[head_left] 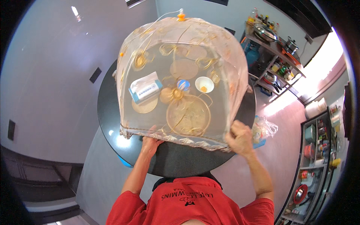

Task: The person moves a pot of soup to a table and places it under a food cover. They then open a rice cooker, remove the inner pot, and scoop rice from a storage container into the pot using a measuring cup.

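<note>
One person in a red shirt [183, 198] is at the near side of one round dark table [176, 163], with both bare hands at work on one sheer mesh cover [221, 125]. The cover stands on the table, spanning most of its top, its hem reaching towards the near edge. I count one orange knob [181, 17] at its peak.

The right hand [240, 138] is at the table's near right, fingers curled tight around the cover's corner. The left hand [150, 144] is at the table's near edge, left of its middle, touching the hem; whether those fingers pinch it or merely rest there, I can't tell.

Beneath the mesh, one tissue pack [145, 88] lies on the table's left half. Near the table's middle are one small blue round item [183, 85] and one white bowl [204, 82] with something yellowish inside. Closer to the near edge is one wide round pot [205, 116]. At least three pale round mats [184, 69] lie on the table.

Beyond the table's far right stands one metal rack [272, 45]; one clear plastic bag [267, 125] is just off its right side.
</note>
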A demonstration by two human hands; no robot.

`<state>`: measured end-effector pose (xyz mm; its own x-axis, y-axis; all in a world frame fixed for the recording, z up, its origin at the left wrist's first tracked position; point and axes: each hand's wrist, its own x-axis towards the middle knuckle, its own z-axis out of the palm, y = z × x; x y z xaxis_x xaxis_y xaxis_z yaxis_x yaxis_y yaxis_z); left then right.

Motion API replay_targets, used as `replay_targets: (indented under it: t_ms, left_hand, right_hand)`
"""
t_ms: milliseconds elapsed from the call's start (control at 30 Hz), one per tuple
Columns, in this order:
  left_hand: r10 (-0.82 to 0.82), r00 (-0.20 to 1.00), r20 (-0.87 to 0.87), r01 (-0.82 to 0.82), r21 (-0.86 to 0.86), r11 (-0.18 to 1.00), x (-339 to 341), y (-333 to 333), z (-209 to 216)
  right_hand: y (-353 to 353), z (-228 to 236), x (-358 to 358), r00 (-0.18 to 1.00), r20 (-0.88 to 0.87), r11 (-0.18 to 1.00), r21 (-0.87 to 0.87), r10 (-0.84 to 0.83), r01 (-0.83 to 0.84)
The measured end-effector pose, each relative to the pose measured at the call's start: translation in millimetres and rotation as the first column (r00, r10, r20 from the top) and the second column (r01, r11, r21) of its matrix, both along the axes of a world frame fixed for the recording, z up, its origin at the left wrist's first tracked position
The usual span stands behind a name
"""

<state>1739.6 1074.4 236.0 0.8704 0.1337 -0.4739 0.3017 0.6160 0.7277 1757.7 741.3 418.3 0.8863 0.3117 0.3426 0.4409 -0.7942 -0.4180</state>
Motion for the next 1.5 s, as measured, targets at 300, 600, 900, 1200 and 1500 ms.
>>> replay_targets:
  t_ms: [300, 600, 900, 1200, 1500]
  left_hand:
    - [0.141, 0.988, -0.060, -0.153, -0.306, 0.940, -71.0, 18.2, 17.8]
    - [0.207, 0.977, -0.050, -0.206, 0.032, 0.978, -72.1, 24.8, -5.4]
    - [0.455, 0.890, -0.023, -0.414, 0.380, 0.828, -96.6, 43.3, 5.0]
    - [-0.041, 0.863, 0.504, -0.397, 0.725, 0.563, -111.0, -137.1, 91.1]
    - [-0.572, 0.772, 0.277, 0.303, 0.631, 0.714, -153.1, -367.3, 93.1]
  right_hand:
    - [62.2, -93.7, -57.9, 0.983, 0.115, 0.989, -0.021, -0.142, 0.146]
    - [51.0, -136.4, -82.0, 0.982, 0.086, 0.985, -0.027, -0.169, 0.172]
    - [-17.8, -150.7, -123.1, 0.828, 0.124, 0.827, -0.078, -0.546, 0.557]
    - [-215.8, -229.1, -339.1, 0.306, -0.517, 0.429, -0.136, -0.800, 0.893]
    - [-271.7, -260.8, -538.5, -0.118, -0.619, 0.025, -0.217, -0.776, 0.976]
